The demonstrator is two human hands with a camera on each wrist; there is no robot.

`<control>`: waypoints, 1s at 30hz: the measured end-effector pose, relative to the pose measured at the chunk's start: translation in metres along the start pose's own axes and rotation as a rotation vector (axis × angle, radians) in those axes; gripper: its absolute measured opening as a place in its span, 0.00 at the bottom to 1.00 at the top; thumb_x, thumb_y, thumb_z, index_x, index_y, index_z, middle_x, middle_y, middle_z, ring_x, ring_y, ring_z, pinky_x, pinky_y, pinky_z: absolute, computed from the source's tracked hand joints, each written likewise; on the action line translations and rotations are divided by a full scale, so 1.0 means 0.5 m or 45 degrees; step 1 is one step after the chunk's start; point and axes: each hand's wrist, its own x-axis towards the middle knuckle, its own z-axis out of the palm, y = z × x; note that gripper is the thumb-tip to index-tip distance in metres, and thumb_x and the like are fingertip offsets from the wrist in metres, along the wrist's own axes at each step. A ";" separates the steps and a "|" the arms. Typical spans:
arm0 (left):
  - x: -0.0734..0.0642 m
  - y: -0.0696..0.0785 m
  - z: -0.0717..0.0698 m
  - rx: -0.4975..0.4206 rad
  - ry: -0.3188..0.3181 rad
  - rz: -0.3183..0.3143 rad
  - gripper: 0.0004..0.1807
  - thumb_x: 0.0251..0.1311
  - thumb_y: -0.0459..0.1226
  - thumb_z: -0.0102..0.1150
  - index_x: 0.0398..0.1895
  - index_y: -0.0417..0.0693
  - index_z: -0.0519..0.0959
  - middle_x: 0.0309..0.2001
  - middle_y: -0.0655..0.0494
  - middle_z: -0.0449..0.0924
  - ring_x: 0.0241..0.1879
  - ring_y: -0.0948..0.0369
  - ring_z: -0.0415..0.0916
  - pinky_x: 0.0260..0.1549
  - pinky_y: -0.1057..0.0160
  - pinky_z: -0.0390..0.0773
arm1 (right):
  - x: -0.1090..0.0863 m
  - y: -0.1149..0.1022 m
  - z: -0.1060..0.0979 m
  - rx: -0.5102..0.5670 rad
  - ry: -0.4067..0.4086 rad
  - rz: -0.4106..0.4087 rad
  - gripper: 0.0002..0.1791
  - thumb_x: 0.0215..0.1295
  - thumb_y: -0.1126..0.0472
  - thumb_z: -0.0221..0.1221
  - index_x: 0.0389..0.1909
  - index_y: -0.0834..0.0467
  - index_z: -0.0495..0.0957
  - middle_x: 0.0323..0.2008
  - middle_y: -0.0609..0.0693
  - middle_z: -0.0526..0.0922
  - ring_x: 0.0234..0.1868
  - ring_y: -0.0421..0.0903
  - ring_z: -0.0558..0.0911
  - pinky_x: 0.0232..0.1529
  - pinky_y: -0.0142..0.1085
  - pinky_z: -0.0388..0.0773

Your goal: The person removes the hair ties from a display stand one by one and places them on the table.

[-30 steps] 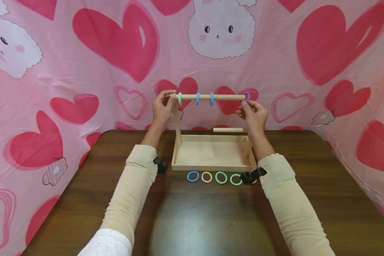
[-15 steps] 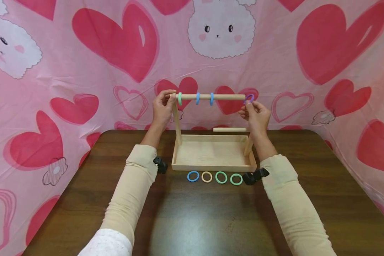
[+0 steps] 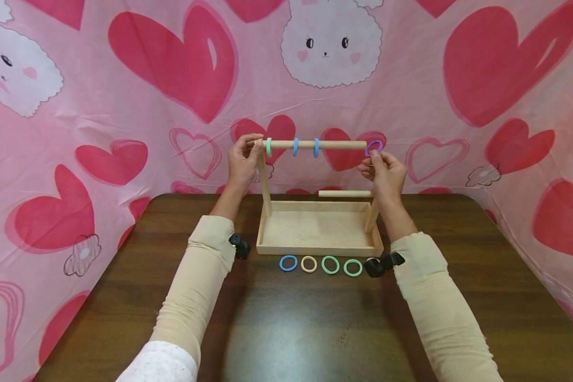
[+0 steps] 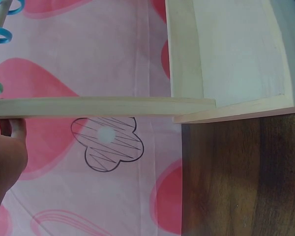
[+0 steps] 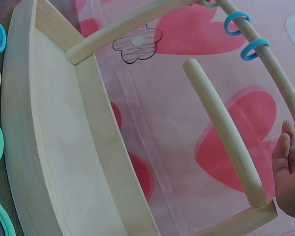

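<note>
Purple ring (image 3: 375, 141) up high, and it's pinched near its lower edge between thumb and fingertips of the right hand (image 3: 388, 175), a closed, light hold! It sits right at the free end of the upper rod (image 3: 341, 144), tilted; whether it touches the tip, I can't tell from here.

Over on the other side, the left hand (image 3: 243, 162) grips the top of the left post (image 3: 265, 191), thumb and fingers closed about the corner where rod meets wood. Along that rod hang three rings: a mint ring (image 3: 269, 148) tight by the left hand, then two blue ones, the inner blue ring (image 3: 295, 148) and the outer blue ring (image 3: 317, 148), slightly apart.

Down below, the pale wooden tray (image 3: 315, 250) carries the frame, its shorter right post (image 3: 371, 217) bearing a lower rod (image 3: 345, 193) that points left, bare along its visible length. And in front, lined up on the dark table (image 3: 286, 318): blue hoop (image 3: 281, 265), cream hoop (image 3: 302, 265), green hoop (image 3: 323, 262), and second green hoop (image 3: 345, 267), all lying flat!
</note>
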 end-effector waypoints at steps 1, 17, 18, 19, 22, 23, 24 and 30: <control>0.000 -0.001 0.000 0.000 -0.001 0.002 0.13 0.69 0.26 0.57 0.52 0.24 0.76 0.29 0.75 0.78 0.33 0.74 0.76 0.38 0.74 0.77 | 0.000 -0.001 -0.001 0.000 -0.003 0.001 0.08 0.74 0.65 0.56 0.33 0.60 0.79 0.18 0.42 0.85 0.19 0.35 0.85 0.26 0.25 0.83; 0.002 -0.004 -0.001 0.012 0.002 0.004 0.13 0.69 0.27 0.57 0.52 0.25 0.77 0.29 0.75 0.78 0.33 0.73 0.76 0.39 0.74 0.77 | -0.004 -0.007 -0.018 0.039 -0.063 0.058 0.10 0.76 0.64 0.54 0.33 0.61 0.78 0.21 0.44 0.86 0.22 0.36 0.86 0.28 0.25 0.82; 0.002 -0.004 -0.001 0.017 0.003 0.003 0.13 0.69 0.27 0.57 0.52 0.25 0.77 0.29 0.75 0.78 0.33 0.74 0.76 0.39 0.74 0.77 | -0.004 -0.008 -0.019 0.058 -0.069 0.066 0.10 0.76 0.64 0.54 0.33 0.61 0.78 0.21 0.45 0.86 0.22 0.36 0.86 0.28 0.25 0.82; 0.002 -0.004 -0.001 0.020 0.002 0.002 0.13 0.69 0.27 0.57 0.52 0.25 0.77 0.29 0.75 0.78 0.33 0.73 0.76 0.39 0.74 0.77 | -0.004 -0.009 -0.021 0.074 -0.073 0.075 0.10 0.76 0.64 0.54 0.33 0.61 0.78 0.21 0.45 0.86 0.21 0.36 0.86 0.27 0.25 0.82; 0.002 -0.003 0.000 0.023 -0.002 0.002 0.13 0.69 0.27 0.57 0.52 0.25 0.77 0.29 0.75 0.78 0.33 0.73 0.76 0.39 0.74 0.77 | -0.005 -0.011 -0.024 0.079 -0.085 0.083 0.10 0.76 0.64 0.54 0.32 0.60 0.78 0.21 0.46 0.87 0.22 0.36 0.86 0.28 0.25 0.82; 0.002 -0.003 0.000 0.024 -0.002 0.003 0.13 0.69 0.27 0.57 0.52 0.25 0.77 0.29 0.75 0.78 0.33 0.73 0.76 0.39 0.74 0.77 | -0.005 -0.011 -0.025 0.085 -0.086 0.088 0.10 0.76 0.64 0.54 0.32 0.60 0.78 0.22 0.46 0.87 0.22 0.37 0.86 0.28 0.25 0.82; 0.003 -0.004 0.000 0.023 -0.002 0.005 0.13 0.69 0.27 0.57 0.52 0.25 0.77 0.29 0.75 0.78 0.33 0.74 0.76 0.39 0.74 0.77 | -0.005 -0.012 -0.027 0.095 -0.089 0.092 0.10 0.76 0.64 0.54 0.32 0.60 0.78 0.22 0.46 0.87 0.22 0.37 0.86 0.28 0.25 0.83; 0.002 -0.005 -0.001 0.014 -0.003 0.006 0.13 0.69 0.27 0.56 0.52 0.25 0.76 0.29 0.75 0.78 0.33 0.74 0.75 0.38 0.74 0.77 | -0.010 -0.017 -0.035 0.153 -0.095 0.133 0.10 0.76 0.65 0.54 0.33 0.61 0.79 0.22 0.48 0.87 0.23 0.38 0.87 0.28 0.25 0.83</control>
